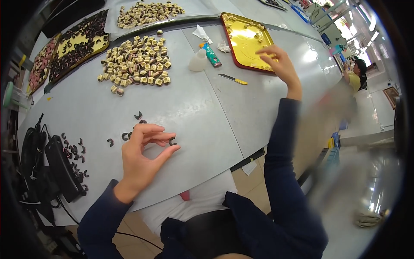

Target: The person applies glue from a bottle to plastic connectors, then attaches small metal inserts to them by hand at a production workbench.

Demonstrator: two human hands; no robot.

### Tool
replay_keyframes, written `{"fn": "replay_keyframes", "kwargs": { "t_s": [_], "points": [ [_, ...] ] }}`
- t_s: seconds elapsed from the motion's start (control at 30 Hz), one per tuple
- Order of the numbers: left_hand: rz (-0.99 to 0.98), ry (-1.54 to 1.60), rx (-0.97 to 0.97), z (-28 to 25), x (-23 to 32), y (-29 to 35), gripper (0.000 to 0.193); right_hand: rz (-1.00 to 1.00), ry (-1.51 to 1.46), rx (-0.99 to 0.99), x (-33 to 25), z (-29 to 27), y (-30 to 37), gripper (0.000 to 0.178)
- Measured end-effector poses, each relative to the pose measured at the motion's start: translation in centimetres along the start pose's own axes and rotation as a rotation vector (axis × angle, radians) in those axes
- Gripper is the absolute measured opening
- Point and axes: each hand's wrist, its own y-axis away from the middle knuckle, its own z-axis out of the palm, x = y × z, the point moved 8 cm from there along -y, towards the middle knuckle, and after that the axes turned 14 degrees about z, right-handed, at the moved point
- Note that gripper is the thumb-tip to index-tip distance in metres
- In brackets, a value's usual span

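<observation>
My left hand (144, 153) hovers over the grey table (194, 112) and pinches a small dark curved piece (172, 140) between its fingertips. A few similar dark curved pieces (125, 136) lie on the table just beyond it. My right hand (280, 64) is raised near the right edge of a yellow tray with a red rim (246, 43), fingers spread and loosely curled, holding nothing that I can see. A pile of several small beige and brown blocks (138, 62) lies further back.
More dark curved pieces (75, 155) lie beside a black device with cables (58, 166) at the left. A yellow-handled knife (233, 79), a teal bottle (211, 55) and a white bottle (198, 60) sit mid-table. Trays of dark pieces (82, 43) stand far left. A person (355, 75) stands at the right.
</observation>
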Motion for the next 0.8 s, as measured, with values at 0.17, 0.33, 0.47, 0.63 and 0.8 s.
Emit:
{"fn": "replay_keyframes", "kwargs": {
  "t_s": [0.17,0.33,0.47,0.63,0.8],
  "points": [
    [0.007,-0.022,-0.011,-0.1,-0.2,0.1,0.042,0.030,0.258,-0.217,0.6,2.4,0.6,0.018],
    [-0.012,-0.009,-0.045,0.2,-0.3,0.1,0.045,0.101,0.200,-0.235,1.9,3.6,-0.3,0.014],
    [0.065,-0.040,-0.010,0.0,-0.1,-0.2,0.042,0.082,-0.033,-0.192,0.9,3.7,-0.3,0.017],
    [0.153,-0.047,0.044,-0.5,0.6,-0.4,0.039,-0.053,-0.610,-0.162,-4.1,3.9,1.8,0.020],
    [0.192,-0.084,0.158,-1.8,0.6,-0.2,0.037,-0.168,-0.891,-0.613,-12.4,10.1,7.8,0.018]
  ]
}}
